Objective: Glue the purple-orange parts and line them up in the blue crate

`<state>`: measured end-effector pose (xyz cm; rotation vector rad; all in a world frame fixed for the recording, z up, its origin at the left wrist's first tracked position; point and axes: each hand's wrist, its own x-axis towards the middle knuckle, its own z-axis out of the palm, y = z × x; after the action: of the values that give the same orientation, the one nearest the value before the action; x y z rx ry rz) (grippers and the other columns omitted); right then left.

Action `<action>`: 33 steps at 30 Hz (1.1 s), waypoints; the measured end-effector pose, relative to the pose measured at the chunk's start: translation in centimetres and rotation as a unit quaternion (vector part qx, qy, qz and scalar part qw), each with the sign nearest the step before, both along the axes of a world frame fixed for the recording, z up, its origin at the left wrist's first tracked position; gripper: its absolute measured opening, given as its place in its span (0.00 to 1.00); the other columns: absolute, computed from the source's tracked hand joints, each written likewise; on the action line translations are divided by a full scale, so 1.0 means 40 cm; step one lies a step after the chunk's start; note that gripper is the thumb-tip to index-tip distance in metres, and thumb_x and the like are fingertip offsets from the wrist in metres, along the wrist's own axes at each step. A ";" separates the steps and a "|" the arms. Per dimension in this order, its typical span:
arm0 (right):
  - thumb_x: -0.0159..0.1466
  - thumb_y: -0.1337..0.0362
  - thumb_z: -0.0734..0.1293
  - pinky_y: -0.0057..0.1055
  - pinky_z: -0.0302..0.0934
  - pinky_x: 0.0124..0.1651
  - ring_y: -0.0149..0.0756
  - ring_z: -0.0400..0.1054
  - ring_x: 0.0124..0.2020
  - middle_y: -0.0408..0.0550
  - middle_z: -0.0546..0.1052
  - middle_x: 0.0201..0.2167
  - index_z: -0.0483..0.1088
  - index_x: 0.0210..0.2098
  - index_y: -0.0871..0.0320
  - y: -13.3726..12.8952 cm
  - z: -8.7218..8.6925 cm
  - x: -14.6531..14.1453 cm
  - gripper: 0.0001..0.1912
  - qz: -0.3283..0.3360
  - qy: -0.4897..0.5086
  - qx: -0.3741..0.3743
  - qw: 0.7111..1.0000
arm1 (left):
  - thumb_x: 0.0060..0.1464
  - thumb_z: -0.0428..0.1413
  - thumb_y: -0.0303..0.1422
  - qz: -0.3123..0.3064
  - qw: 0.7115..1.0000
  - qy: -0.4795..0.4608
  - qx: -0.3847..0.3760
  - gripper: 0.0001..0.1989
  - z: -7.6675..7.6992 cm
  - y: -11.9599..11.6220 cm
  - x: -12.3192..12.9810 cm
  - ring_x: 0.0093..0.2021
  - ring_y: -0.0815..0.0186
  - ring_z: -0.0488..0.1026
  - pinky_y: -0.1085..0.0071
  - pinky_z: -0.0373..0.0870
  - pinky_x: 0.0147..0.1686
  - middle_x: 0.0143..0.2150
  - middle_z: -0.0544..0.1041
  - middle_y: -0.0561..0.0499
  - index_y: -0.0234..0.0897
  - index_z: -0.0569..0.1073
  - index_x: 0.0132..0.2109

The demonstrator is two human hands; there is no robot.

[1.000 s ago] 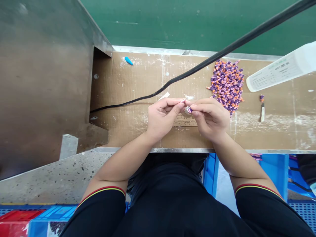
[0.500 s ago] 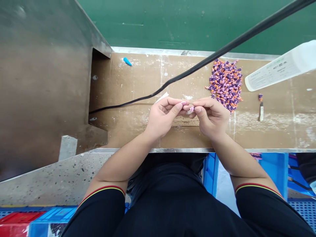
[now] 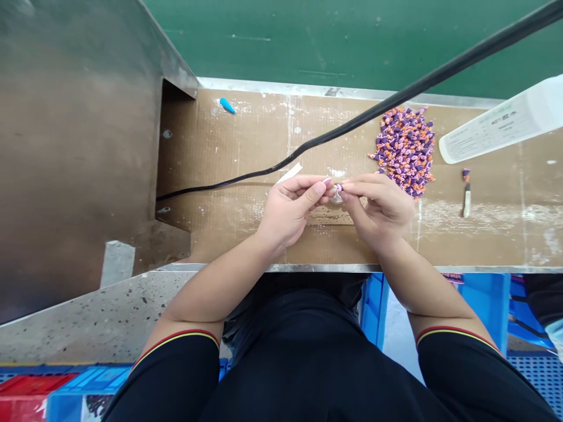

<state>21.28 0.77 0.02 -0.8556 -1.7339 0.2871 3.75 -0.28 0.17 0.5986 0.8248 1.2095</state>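
My left hand pinches a small pink piece between thumb and index finger over the cardboard-covered bench. Close beside it, the fingertips of my right hand are closed on a small pink and white piece, partly covered by the fingers. A pale, shiny bit shows just below those fingertips. Right behind my right hand lies a heap of small purple, orange and pink pieces. A white paper strip sits just beyond my left hand.
A black cable crosses above the bench. On the right are a white bottle and a small light-handled tool. A blue cone-shaped piece lies back left, near a large metal housing. Blue crates stand below the bench.
My right fingertips have shifted slightly, and more of the pale shiny bit shows below them. My left hand keeps its pinch. The camera view has shifted a little.
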 end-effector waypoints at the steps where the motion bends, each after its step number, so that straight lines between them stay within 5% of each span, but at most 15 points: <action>1: 0.73 0.67 0.76 0.37 0.82 0.43 0.38 0.85 0.39 0.43 0.88 0.41 0.82 0.47 0.46 0.000 0.000 -0.001 0.07 0.000 -0.005 -0.002 1.000 | 0.46 0.81 0.46 -0.001 1.000 -0.005 0.003 0.17 0.000 0.000 0.001 0.39 0.73 0.84 0.79 0.83 0.44 0.39 0.87 0.51 0.44 0.89 0.38; 14: 0.73 0.60 0.73 0.40 0.81 0.38 0.40 0.84 0.36 0.44 0.88 0.38 0.79 0.42 0.47 -0.006 -0.002 0.008 0.01 -0.038 -0.059 0.009 0.998 | 0.50 0.78 0.54 0.027 0.997 0.072 0.026 0.25 0.010 -0.012 0.013 0.42 0.64 0.86 0.67 0.88 0.49 0.42 0.87 0.46 0.38 0.86 0.40; 21: 0.72 0.66 0.74 0.38 0.81 0.40 0.39 0.86 0.39 0.43 0.88 0.39 0.79 0.44 0.47 -0.009 -0.001 0.001 0.05 -0.013 -0.034 0.029 0.999 | 0.57 0.76 0.47 0.037 0.991 0.090 0.088 0.14 -0.003 -0.016 0.013 0.46 0.62 0.87 0.64 0.88 0.52 0.46 0.89 0.47 0.43 0.89 0.42; 25: 0.73 0.62 0.73 0.40 0.81 0.39 0.40 0.85 0.38 0.44 0.88 0.38 0.78 0.43 0.47 -0.008 -0.002 0.000 0.02 -0.029 -0.050 0.018 0.998 | 0.54 0.77 0.49 0.041 0.991 0.099 0.084 0.16 -0.011 -0.013 0.014 0.45 0.62 0.86 0.63 0.86 0.53 0.47 0.89 0.46 0.45 0.90 0.42; 33: 0.70 0.68 0.76 0.38 0.82 0.41 0.39 0.85 0.38 0.44 0.88 0.40 0.79 0.44 0.48 -0.002 -0.009 0.001 0.07 -0.031 -0.024 0.021 0.999 | 0.47 0.81 0.44 -0.005 0.999 -0.037 0.007 0.14 0.001 -0.003 0.018 0.35 0.77 0.81 0.82 0.81 0.42 0.38 0.88 0.51 0.45 0.89 0.37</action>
<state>21.32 0.71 -0.32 -0.8909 -1.7483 0.1901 4.45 -0.39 0.20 0.5648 0.7505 1.2232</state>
